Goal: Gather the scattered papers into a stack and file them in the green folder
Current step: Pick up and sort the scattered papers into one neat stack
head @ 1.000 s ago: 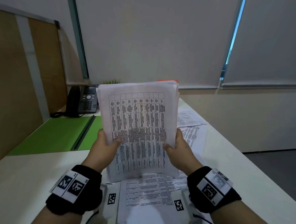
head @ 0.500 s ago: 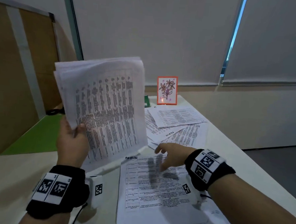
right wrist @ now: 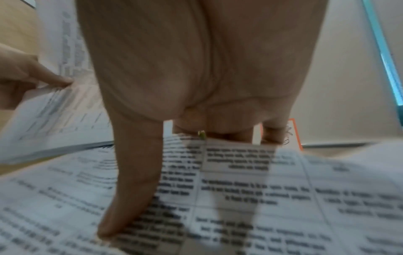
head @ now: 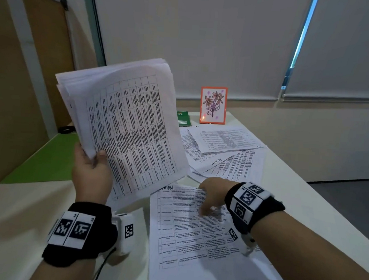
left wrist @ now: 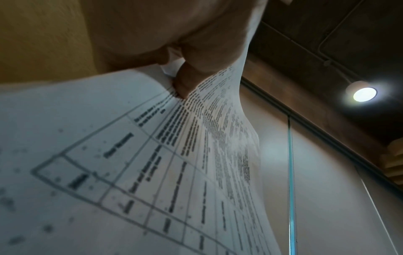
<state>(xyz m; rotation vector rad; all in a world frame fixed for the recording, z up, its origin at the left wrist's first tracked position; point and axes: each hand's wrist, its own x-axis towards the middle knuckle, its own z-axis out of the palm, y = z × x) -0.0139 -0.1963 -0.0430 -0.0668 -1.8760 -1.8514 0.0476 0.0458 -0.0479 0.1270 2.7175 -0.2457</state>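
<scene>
My left hand [head: 92,167] holds up a thick stack of printed papers [head: 129,124] by its lower left corner, tilted above the table's left half; the thumb [left wrist: 185,82] presses on the front sheet [left wrist: 109,163]. My right hand [head: 205,198] is on a loose sheet [head: 191,236] lying in front of me. The thumb [right wrist: 135,172] lies on top of that sheet [right wrist: 261,198], the other fingers curl behind its lifted far edge. Several more loose sheets [head: 224,139] overlap at the back right. The green folder [head: 39,164] lies on the left, partly hidden by the stack.
An orange-framed flower picture [head: 213,105] and a small green book [head: 183,118] stand at the table's far end. A wooden partition [head: 21,88] borders the left side. The white table [head: 21,217] ends at the right, with floor beyond.
My right hand let go of the stack and dropped to the sheet on the table, then took its far edge. My left hand swung the stack to the left.
</scene>
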